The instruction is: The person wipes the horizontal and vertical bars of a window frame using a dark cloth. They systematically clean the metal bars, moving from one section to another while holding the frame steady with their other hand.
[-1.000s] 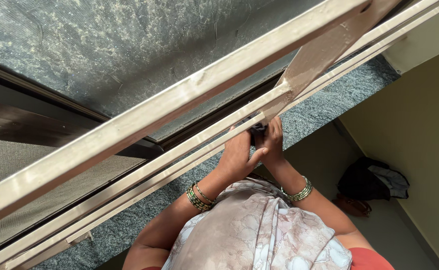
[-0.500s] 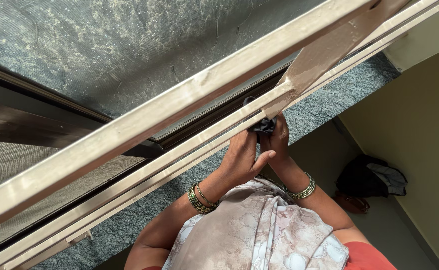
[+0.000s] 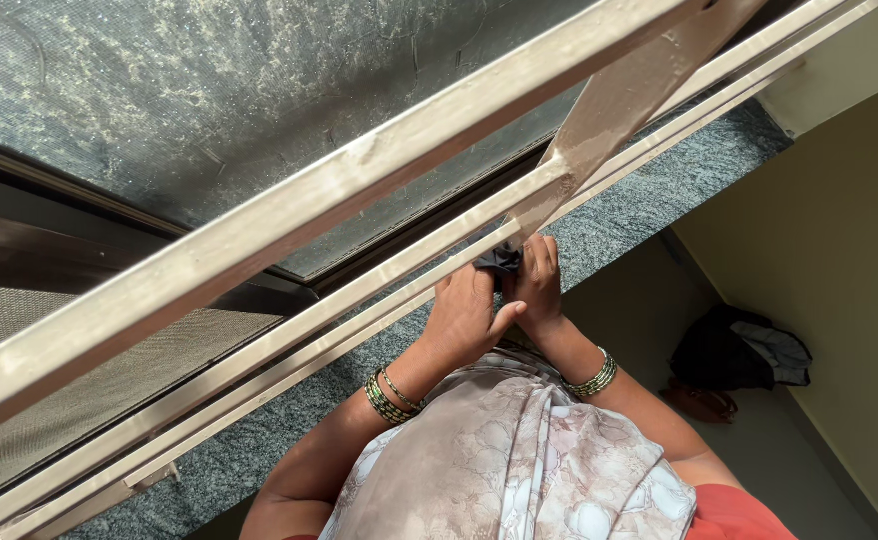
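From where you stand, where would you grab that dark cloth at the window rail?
Grip the bunched part of the cloth showing below the rail, coming from the room side, as both hands do; the rest is tucked behind the rail.

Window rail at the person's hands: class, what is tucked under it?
A dark cloth sits under the metal rail, gripped by the left hand and right hand. Most of the cloth is covered by fingers and rail.
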